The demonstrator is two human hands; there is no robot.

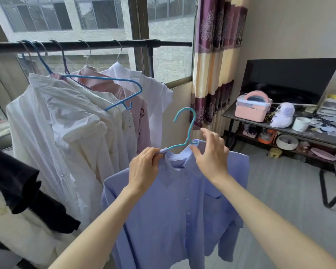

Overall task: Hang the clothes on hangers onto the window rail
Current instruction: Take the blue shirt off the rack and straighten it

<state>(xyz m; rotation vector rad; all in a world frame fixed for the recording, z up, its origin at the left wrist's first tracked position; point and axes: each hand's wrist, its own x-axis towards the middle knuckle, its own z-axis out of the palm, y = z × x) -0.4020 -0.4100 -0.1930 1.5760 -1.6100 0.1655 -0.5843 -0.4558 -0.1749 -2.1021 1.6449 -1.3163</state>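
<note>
Blue button-front shirt (pixel 175 200): held up in mid-air below and to the right of the window rail (pixel 89 45), not on it; front placket and chest pocket facing the viewer; sleeves hanging loose.
Teal hanger (pixel 189 131): seated in the shirt's collar; hook upright and free, near the curtain (pixel 215 61).
Left hand (pixel 144 167): thumb and forefinger pinching the left collar tip against the hanger arm; other fingers curled beneath.
Right hand (pixel 211 152): thumb and fingertips touching the right collar edge at the hanger neck; fingers loosely spread, forefinger raised.
Window rail: dark horizontal bar across the window; bearing several hooks.
White garment (pixel 56 123): hanging at left, bulky and creased.
Pink shirt (pixel 113 88): hanging behind it.
White short-sleeved shirt (pixel 153 94): rightmost on the rail.
Empty blue hanger (pixel 105 84): hooked on the rail, tilted across the hung clothes.
Black cloth (pixel 23 187): draped at lower left.
Side table (pixel 318 134): at right; holding a pink box (pixel 250 111), a white cup (pixel 300 124) and assorted clutter; dark screen (pixel 289 80) behind.
</note>
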